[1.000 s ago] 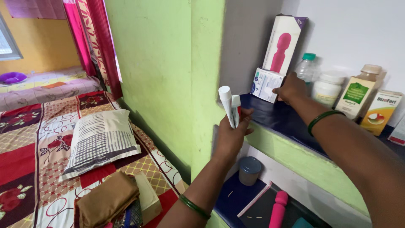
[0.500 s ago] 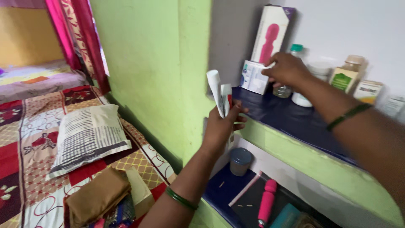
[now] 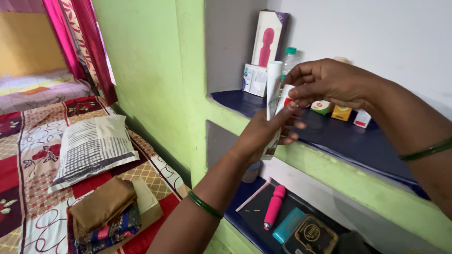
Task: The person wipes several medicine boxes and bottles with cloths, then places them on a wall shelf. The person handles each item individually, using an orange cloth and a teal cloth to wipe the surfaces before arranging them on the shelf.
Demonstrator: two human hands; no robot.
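The left hand is raised in front of the dark blue upper shelf, its fingers closed around two white tubes held upright side by side, caps up, one taller than the other. The right hand has its fingertips pinched on the top of the shorter tube, the one with a bit of red on it, so both hands meet on the tubes. Each wrist carries a green bangle.

Just behind the hands, at the back of the shelf, a tall white box with a pink massager pictured on it leans on the wall, with a small white carton at its foot and a clear bottle with a green cap beside it. Beyond the right hand's knuckles sit a few small cartons.

Below the left hand, on the lower shelf, lie a pink massager, a teal case and a dark tin. Off beside the left forearm, on the patterned bed, rest a striped pillow and a pile of folded cloth
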